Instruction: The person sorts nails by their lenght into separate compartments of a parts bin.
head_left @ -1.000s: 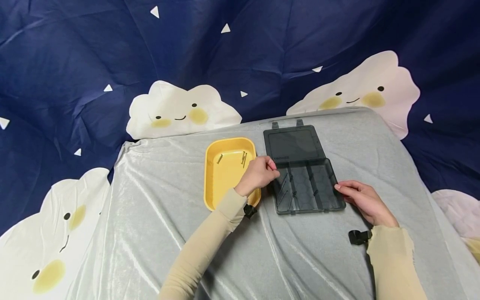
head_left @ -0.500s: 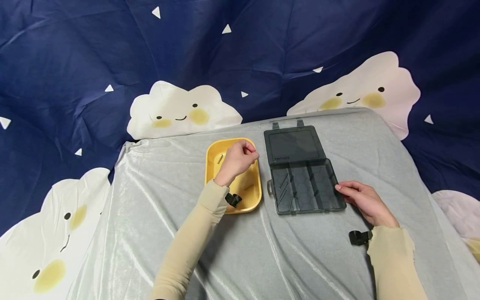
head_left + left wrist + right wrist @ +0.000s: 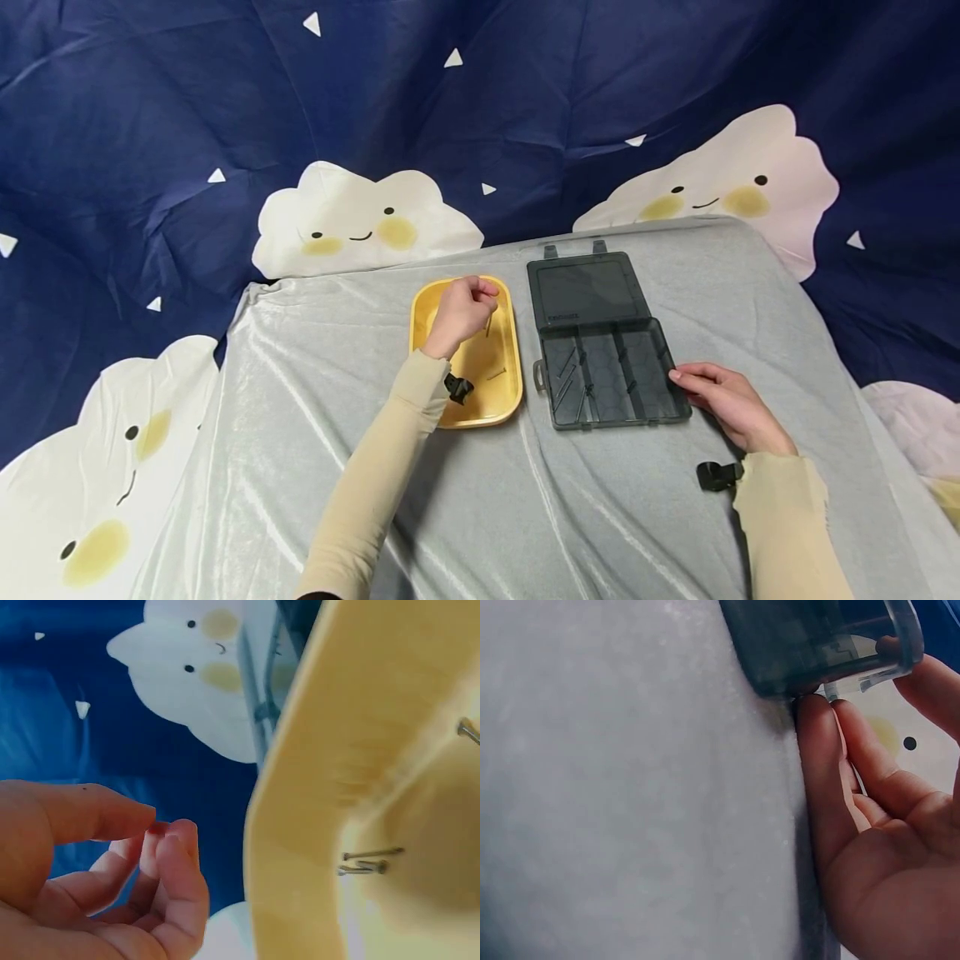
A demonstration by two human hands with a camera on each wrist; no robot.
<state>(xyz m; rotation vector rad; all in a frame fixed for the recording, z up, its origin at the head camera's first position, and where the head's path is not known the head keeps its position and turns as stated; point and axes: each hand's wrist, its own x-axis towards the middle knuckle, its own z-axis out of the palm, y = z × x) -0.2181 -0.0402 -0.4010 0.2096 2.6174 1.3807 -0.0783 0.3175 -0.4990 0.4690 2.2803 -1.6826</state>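
Observation:
My left hand (image 3: 461,312) hovers over the far part of the yellow tray (image 3: 512,392), fingers loosely bent. In the left wrist view the thumb and fingertips (image 3: 180,832) come close together, and no object shows between them. Several small metal screws (image 3: 371,853) lie on the tray floor; one screw (image 3: 497,374) sits nearer the front. To the right, a dark see-through organizer box (image 3: 600,425) lies with its lid folded back. My right hand (image 3: 731,404) holds its right edge between thumb and fingers. Several screws (image 3: 565,390) lie in the box's left compartment.
The lid (image 3: 588,287) lies flat behind the box, with two latch tabs at its far edge. A side latch (image 3: 539,376) sticks out toward the tray. Grey cloth (image 3: 315,433) covers the table. A dark blue curtain (image 3: 480,108) with clouds hangs behind.
My left hand has moved left from above the box to over the tray. One more screw shows in the left compartment. A screw now lies nearer the tray's front. The right hand stays put.

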